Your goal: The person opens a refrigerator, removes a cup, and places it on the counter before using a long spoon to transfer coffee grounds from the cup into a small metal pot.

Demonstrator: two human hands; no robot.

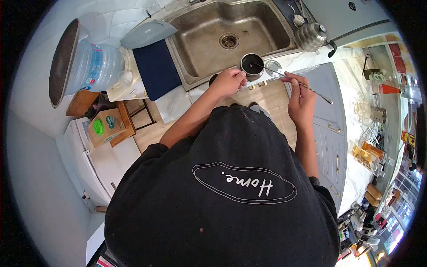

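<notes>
A metal cup (246, 75) with dark liquid inside stands at the near edge of the counter, in front of the sink. My left hand (227, 82) is closed at the cup's near left side, its fingertips against the rim; the exact grip is partly hidden. Between the thumb and fingers of my right hand (301, 95) is a long thin bar spoon (321, 96), slanting leftward with its far end in the cup. A clear glass or jar (273, 67) stands just right of the cup, beneath the spoon's shaft. A small dark object (212, 80) shows partly behind my left hand.
The steel sink (191, 31) lies beyond the cup, with a gooseneck kettle (311, 37) at its right. A dark blue mat (156, 70) and large water bottle (100, 66) are on the left. Glassware (368, 156) lines the right counter (356, 182), above grey drawers (327, 133).
</notes>
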